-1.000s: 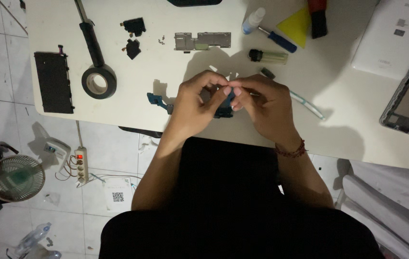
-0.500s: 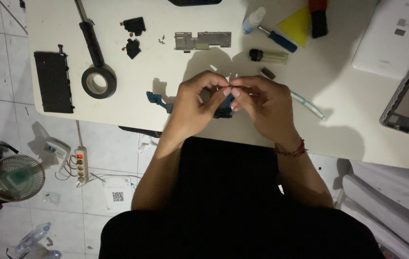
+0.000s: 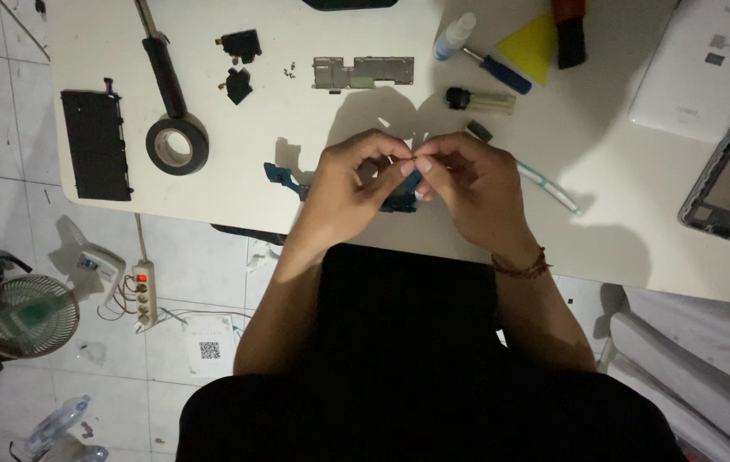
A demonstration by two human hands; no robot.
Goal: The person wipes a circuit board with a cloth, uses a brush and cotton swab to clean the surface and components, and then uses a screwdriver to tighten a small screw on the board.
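Almost nothing has shifted since the earlier frames: both hands stay at the near edge of the tabletop (image 3: 236, 184), fingertips meeting. The left hand (image 3: 343, 184) and right hand (image 3: 476, 192) each keep a grip pressed together on a tiny part too small to name, directly above a blue-green circuit board (image 3: 395, 201) lying between them. Working this well, I judge, calls for steady wrists and holding the piece over the board, so a slip lands on it. At 10 o'clock sit a black tape roll (image 3: 177, 144) and loose screws (image 3: 288, 73); at 12 o'clock a metal shield plate (image 3: 363, 73); at 2 o'clock a blue-handled screwdriver (image 3: 497, 73). A toothbrush (image 3: 544, 184) lies just beside the right wrist, easy to knock.
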